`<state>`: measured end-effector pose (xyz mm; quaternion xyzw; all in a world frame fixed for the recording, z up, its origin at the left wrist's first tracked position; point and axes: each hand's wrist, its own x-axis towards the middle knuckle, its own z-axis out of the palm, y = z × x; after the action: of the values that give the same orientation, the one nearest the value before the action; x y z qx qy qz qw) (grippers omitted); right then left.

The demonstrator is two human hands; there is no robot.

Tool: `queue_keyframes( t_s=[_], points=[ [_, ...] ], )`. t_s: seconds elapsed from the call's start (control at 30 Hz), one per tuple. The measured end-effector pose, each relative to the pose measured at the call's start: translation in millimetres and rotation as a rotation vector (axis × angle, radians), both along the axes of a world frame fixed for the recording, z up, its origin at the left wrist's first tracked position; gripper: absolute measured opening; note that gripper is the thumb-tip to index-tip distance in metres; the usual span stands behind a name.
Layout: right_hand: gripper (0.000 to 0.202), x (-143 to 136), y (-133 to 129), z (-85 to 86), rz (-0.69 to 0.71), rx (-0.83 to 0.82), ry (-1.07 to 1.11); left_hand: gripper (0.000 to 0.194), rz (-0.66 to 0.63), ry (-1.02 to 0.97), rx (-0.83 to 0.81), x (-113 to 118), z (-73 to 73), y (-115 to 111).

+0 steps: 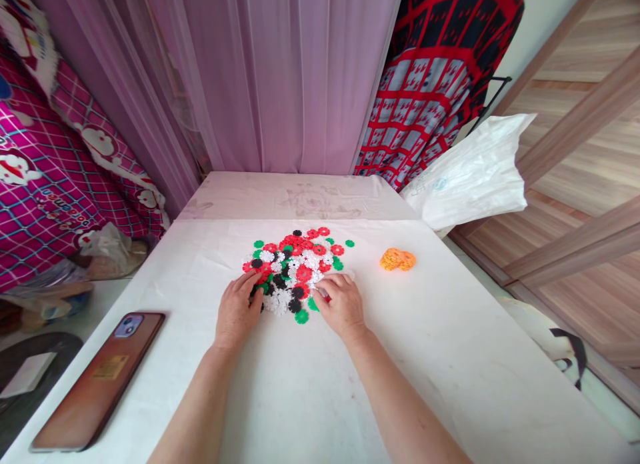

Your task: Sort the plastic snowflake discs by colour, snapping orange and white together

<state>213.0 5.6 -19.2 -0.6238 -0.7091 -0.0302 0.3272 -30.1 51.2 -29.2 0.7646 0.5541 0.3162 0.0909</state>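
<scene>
A heap of flower-shaped plastic discs (303, 273) in red, white, black and green lies on the white-covered table (300, 397). My left hand (239, 309) rests at the heap's left edge, its thumb apart from its curved fingers, touching black and red discs. On the opposite side, my right hand (343, 304) reaches in with bent fingers and a gap between thumb and forefinger. White and red discs lie at its fingertips, and some are hidden beneath the hand. Neither hand visibly lifts a disc. Right of the heap sits a separate small pile of orange discs (397, 259).
A brown phone (100, 384) lies face down near the table's left edge. A white plastic bag (470, 171) stands past the far right corner. Purple curtains (290, 77) hang behind the table, and wooden doors (590, 171) are on the right.
</scene>
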Motion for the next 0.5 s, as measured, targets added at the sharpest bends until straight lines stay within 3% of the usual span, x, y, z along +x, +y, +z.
queue_keyframes(
  t_s=[0.13, 0.23, 0.33, 0.5],
  points=[
    [0.031, -12.3, -0.7, 6.9, 0.101, -0.059, -0.077, 0.038, 0.003, -0.001, 0.006, 0.2, 0.0, 0.1],
    [0.025, -18.9, -0.3, 8.6, 0.136, -0.104, -0.121, 0.038, 0.005, 0.004, 0.002, 0.7, 0.1, 0.1],
    [0.016, -14.9, -0.3, 5.7, 0.109, -0.091, -0.089, 0.037, 0.016, 0.011, -0.009, 1.5, 0.3, -0.2],
    [0.017, 1.0, 0.3, -2.7, 0.008, -0.035, -0.034, 0.038, 0.024, 0.013, -0.011, 2.0, -1.2, -0.2]
  ],
)
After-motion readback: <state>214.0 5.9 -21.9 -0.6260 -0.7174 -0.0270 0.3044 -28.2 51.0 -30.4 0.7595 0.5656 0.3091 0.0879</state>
